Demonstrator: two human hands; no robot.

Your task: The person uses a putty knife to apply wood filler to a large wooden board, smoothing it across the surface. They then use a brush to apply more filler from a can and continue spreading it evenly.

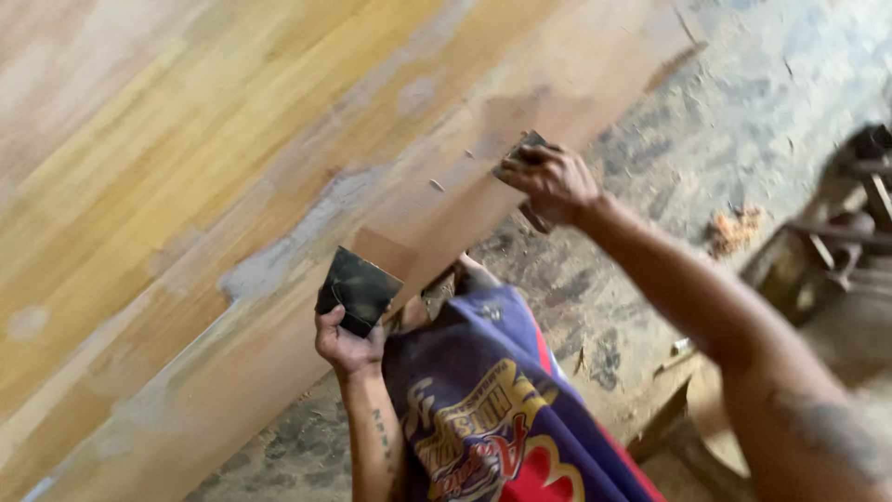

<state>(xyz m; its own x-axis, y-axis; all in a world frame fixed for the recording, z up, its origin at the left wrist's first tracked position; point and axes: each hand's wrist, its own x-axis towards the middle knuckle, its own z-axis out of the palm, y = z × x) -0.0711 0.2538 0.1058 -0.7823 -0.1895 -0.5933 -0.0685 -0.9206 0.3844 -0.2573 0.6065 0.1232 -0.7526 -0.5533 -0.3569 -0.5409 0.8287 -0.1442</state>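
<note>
A dark flat scraper blade (358, 289) is pinched in the left hand (346, 346), its upper edge against the lower border of the large wooden panel (186, 158), just below a streak of grey filler (297, 244). Further along the panel's edge, the right hand (550, 182) is closed around a second small dark scraper (520, 153) pressed to the wood. Beyond the panel lies dusty concrete floor (734, 102)

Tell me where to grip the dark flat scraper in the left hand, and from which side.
Grip the dark flat scraper by its lower edge, coming from below, as the left hand does. It is a thin, flat sheet resting against the wooden panel, so its upper edge probably should stay free to meet the wood. The right hand holds another tool.
</note>
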